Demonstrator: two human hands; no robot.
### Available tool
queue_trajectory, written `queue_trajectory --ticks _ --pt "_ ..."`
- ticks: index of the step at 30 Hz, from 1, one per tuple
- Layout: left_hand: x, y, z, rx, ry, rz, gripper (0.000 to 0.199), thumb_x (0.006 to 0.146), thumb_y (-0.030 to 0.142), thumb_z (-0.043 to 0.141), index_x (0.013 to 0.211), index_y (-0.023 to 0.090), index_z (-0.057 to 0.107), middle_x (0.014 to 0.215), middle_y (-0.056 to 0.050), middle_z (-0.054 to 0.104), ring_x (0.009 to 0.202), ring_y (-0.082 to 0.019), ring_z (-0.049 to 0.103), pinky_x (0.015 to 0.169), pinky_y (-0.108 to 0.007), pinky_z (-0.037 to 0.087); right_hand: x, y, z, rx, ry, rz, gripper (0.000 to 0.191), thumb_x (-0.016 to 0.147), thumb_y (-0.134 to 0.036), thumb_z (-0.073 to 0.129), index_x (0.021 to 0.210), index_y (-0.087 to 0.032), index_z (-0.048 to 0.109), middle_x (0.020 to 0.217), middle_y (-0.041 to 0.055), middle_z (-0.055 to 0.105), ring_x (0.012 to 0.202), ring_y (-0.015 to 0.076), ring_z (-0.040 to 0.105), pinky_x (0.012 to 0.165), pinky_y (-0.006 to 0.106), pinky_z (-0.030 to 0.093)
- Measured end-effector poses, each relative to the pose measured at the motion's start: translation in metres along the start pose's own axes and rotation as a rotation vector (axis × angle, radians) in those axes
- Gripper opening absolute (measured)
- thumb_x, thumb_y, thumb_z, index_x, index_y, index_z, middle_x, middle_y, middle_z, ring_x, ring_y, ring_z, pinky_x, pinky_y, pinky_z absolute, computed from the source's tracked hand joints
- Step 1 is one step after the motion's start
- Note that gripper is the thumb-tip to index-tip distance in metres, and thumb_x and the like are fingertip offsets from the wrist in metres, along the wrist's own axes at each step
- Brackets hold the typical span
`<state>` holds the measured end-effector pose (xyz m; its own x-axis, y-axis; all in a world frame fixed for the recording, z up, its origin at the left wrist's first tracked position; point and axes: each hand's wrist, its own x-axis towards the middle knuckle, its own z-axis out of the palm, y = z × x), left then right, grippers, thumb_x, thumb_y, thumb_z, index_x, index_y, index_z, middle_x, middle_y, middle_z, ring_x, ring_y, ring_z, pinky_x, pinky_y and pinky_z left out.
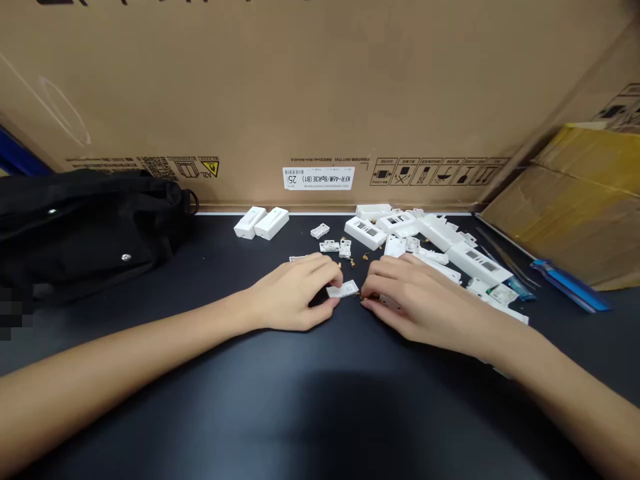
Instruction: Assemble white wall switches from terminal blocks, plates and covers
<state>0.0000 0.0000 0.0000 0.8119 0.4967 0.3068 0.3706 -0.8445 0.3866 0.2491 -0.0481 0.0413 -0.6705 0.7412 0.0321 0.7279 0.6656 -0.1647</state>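
Observation:
My left hand (295, 293) rests on the black tabletop (210, 360), its fingertips pinching the left end of a small flat white plastic plate (344, 289). My right hand (415, 300) faces it from the right, fingertips curled down next to a tiny brass part (362, 297). Part of a white piece (389, 301) shows beneath that hand, and the fingers hide what they touch. Several white plastic housings (365, 233) and small brass pieces (353, 263) lie scattered just beyond both hands.
Two white rectangular covers (260, 223) lie side by side at the back. A large printed cardboard box (320, 87) stands along the far edge. A black bag (85, 233) sits at the left. Yellow-taped cardboard (575, 200) and a blue tool (570, 285) lie at the right.

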Motion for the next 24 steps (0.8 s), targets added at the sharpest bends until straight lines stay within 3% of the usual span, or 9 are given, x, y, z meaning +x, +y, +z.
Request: queue_trajectory --ticks 6,9,15,19,24 --pt "-0.001 -0.001 0.000 -0.020 -0.001 0.023 0.013 0.091 0.019 0.056 0.104 0.020 0.054 0.104 -0.003 0.064 0.097 -0.019 0.061 0.086 -0.033 0.050 -0.003 0.003 -0.001 0.055 -0.003 -0.015 0.028 0.105 -0.023 0.041 0.093 -0.021 0.066 0.091 0.0052 0.063 0.089 0.0223 0.058 0.085 0.041 0.039" --pt "-0.002 0.001 -0.001 -0.006 0.014 0.030 0.015 0.088 0.019 0.057 0.103 0.020 0.054 0.102 -0.003 0.064 0.094 -0.019 0.061 0.084 -0.033 0.050 -0.005 0.007 -0.002 0.097 -0.021 -0.022 0.022 0.104 -0.027 0.046 0.101 -0.023 0.067 0.097 0.0058 0.065 0.095 0.0238 0.058 0.087 0.042 0.039" --pt "-0.002 -0.003 -0.007 0.144 0.129 0.045 0.020 0.085 0.026 0.060 0.103 0.019 0.055 0.102 -0.006 0.066 0.092 -0.023 0.059 0.083 -0.039 0.050 -0.008 0.013 -0.001 0.076 -0.010 -0.029 0.023 0.104 -0.028 0.047 0.099 -0.023 0.068 0.096 0.0059 0.066 0.095 0.0240 0.060 0.089 0.042 0.039" --pt "-0.003 -0.025 -0.017 0.285 0.192 -0.060 0.021 0.085 0.030 0.059 0.102 0.018 0.056 0.102 -0.007 0.066 0.097 -0.027 0.060 0.084 -0.042 0.050 -0.008 0.014 -0.001 0.061 -0.007 -0.037 0.027 0.105 -0.026 0.042 0.099 -0.024 0.069 0.096 0.0057 0.067 0.093 0.0236 0.060 0.087 0.041 0.040" --pt "-0.003 -0.045 -0.023 0.265 0.089 -0.205 0.023 0.080 0.033 0.063 0.099 0.020 0.058 0.100 -0.005 0.065 0.095 -0.026 0.062 0.081 -0.039 0.050 -0.009 0.012 -0.003 0.054 -0.008 -0.032 0.026 0.105 -0.026 0.043 0.101 -0.024 0.069 0.096 0.0050 0.066 0.094 0.0235 0.061 0.088 0.041 0.039"
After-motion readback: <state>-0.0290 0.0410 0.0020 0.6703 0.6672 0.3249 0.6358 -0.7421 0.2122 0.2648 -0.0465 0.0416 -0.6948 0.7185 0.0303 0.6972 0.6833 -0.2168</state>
